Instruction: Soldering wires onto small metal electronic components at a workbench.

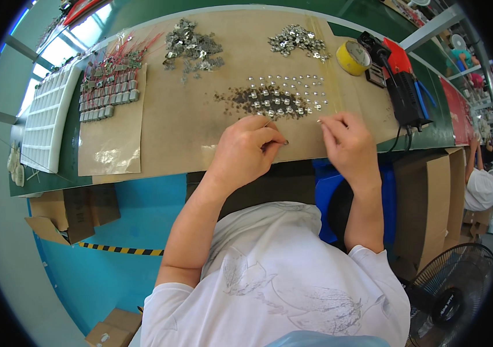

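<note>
Silver metal clips (281,95) lie on a brown cardboard sheet (200,115). The tape roll (353,56) is yellow, the tray (47,118) white.

Factory assembly bench

Metal parts (284,99) heaped at 12 o'clock, a white tray (47,118) at 10, cartons (73,211) and a fan (451,292) on the floor.

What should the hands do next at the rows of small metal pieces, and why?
Probably the right hand should set its next piece into the rows of small metal pieces. Both it and the left hand rest at the near edge of those rows with fingers pinched; whether either holds a piece cannot be told.
</note>
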The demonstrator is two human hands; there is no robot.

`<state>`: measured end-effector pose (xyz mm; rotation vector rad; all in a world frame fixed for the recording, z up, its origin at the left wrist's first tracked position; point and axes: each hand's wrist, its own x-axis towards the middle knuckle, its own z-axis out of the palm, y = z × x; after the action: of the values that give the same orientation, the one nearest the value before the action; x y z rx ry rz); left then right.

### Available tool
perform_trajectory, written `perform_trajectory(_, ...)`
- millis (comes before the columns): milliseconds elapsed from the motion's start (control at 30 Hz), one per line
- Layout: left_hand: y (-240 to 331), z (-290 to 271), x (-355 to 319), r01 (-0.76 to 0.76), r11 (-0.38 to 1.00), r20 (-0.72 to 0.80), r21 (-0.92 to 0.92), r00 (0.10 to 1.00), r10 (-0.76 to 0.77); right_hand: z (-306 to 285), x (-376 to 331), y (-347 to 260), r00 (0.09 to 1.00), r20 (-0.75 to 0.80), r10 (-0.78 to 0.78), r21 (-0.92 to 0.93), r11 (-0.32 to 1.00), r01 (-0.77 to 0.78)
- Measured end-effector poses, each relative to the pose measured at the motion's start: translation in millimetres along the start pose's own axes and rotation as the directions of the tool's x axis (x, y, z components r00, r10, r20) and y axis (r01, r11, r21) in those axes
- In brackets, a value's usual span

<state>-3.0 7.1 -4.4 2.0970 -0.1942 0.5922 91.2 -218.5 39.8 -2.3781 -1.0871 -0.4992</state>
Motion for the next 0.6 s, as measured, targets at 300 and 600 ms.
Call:
perform_trajectory(300,0,0,0,0.021,1.000,0.005,-0.019,1.000,-0.021,8,8,40,0.989,-0.015,-0.146,-0.229,0.963,0.139)
perform_trajectory(600,0,1,-1,0.030,0.999,0.006,-0.016,1.000,-0.030,-8,10,41,0.961,0.174,-0.217,-0.314,0.912,0.263)
